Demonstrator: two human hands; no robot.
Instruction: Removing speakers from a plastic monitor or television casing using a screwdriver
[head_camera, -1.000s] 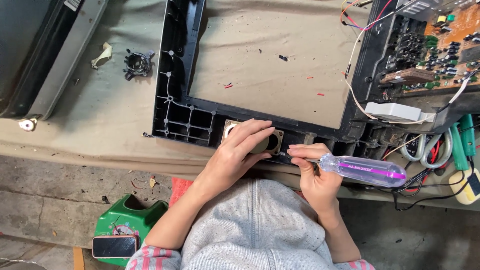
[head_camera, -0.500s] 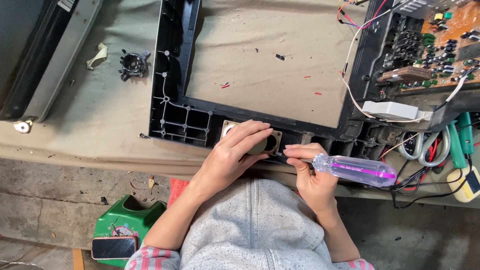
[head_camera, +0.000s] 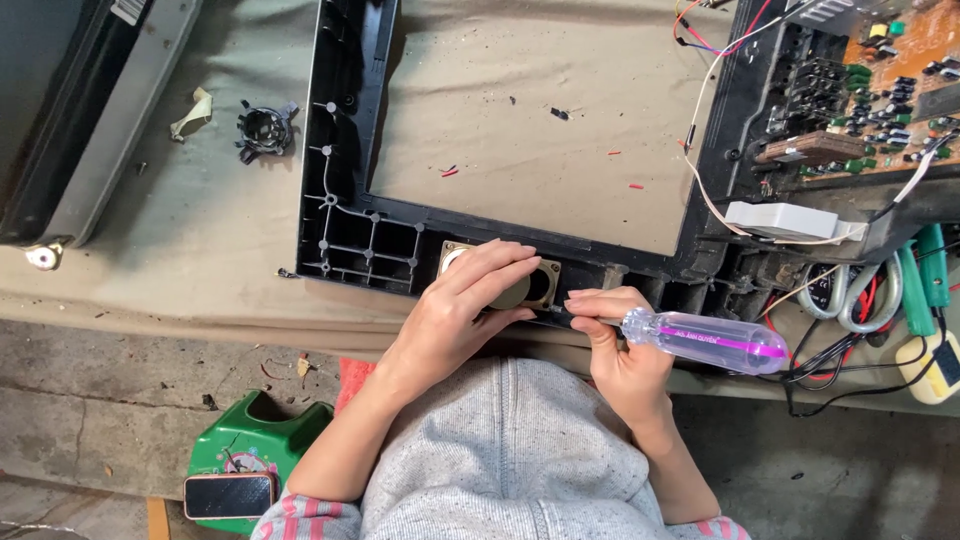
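Our left hand (head_camera: 470, 310) spread flat over the round metal speaker (head_camera: 520, 288) in the black plastic frame (head_camera: 340, 215), our right hand (head_camera: 620, 350) closed round the clear purple-cored screwdriver (head_camera: 700, 340), green-handled scissors (head_camera: 900, 285) at three o'clock, black ring part (head_camera: 265, 130) at ten.

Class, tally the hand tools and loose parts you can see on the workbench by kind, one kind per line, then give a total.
Screwdriver, clear handle, in the right hand: 1
Scissors: 1
Green-handled tools: 2
Speaker under the left hand: 1
Black frame: 1
Circuit board: 1
Small black round part: 1
Total: 8

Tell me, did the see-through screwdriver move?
No. The screwdriver stays beside the black frame, in the right hand.
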